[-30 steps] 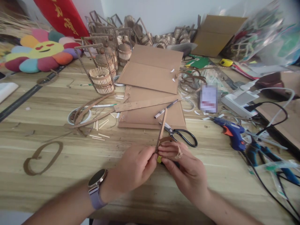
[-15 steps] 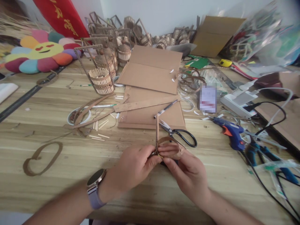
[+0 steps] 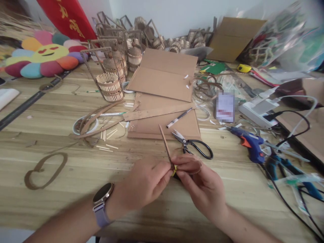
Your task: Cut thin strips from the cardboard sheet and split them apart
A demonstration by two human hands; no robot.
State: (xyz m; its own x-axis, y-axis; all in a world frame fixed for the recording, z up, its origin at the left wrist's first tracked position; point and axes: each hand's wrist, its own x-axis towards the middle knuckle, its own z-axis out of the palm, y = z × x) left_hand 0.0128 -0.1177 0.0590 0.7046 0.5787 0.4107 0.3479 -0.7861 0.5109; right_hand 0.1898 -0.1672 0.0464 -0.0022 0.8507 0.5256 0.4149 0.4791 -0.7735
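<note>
A narrow brown cardboard strip (image 3: 165, 143) stands up at a slant between my hands, its free end pointing away and to the left. My left hand (image 3: 148, 180) is closed, pinching the strip near its base. Fingers bent, my right hand (image 3: 206, 187) grips the curled part of the same strip. A small yellow and dark object (image 3: 174, 171) shows between the fingertips; its kind is mostly hidden. Just beyond my right hand lie black-handled scissors (image 3: 186, 142). A pen (image 3: 179, 118) rests on the cardboard sheet (image 3: 152, 130) behind them.
Small slatted buckets (image 3: 110, 88) crowd the back left. Stick pieces and a tape ring (image 3: 95, 127) with strips lie left of centre, a strip loop (image 3: 45, 171) farther left. On the right are a glue gun (image 3: 251, 143), pliers (image 3: 272, 165), cables and a power strip (image 3: 255, 109).
The strip's free end has swung left, off the pen, and leans over now. My left fingers have shifted slightly, and more of the yellow object shows.
</note>
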